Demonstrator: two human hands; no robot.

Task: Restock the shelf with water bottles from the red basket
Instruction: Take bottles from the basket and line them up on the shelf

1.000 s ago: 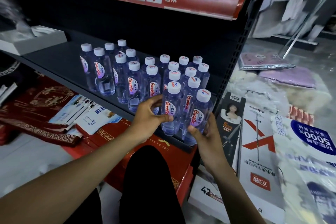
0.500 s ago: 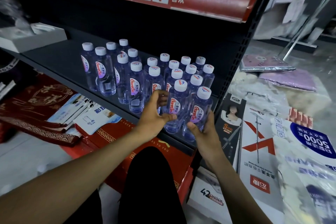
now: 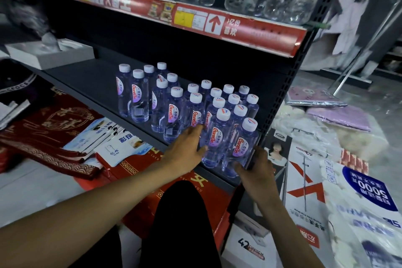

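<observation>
L hand (image 3: 185, 150) – fingers (image 3: 196, 131) straight, R hand (image 3: 257, 166) curled

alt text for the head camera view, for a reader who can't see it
At the front edge of a dark shop shelf, the right hand grips the base of the front-right bottle while the left hand rests straight fingers against the bottle beside it. Rows of white-capped water bottles stand behind them.

Glossy clear plastic bottles (image 3: 217, 135) stand on a matt dark metal shelf (image 3: 87, 76).

Dim light is being cast on a black back panel (image 3: 152, 45). A red price strip (image 3: 239, 28) is being shown overhead. Grey floor (image 3: 382, 104) is being covered by purple bags (image 3: 339, 115).
</observation>
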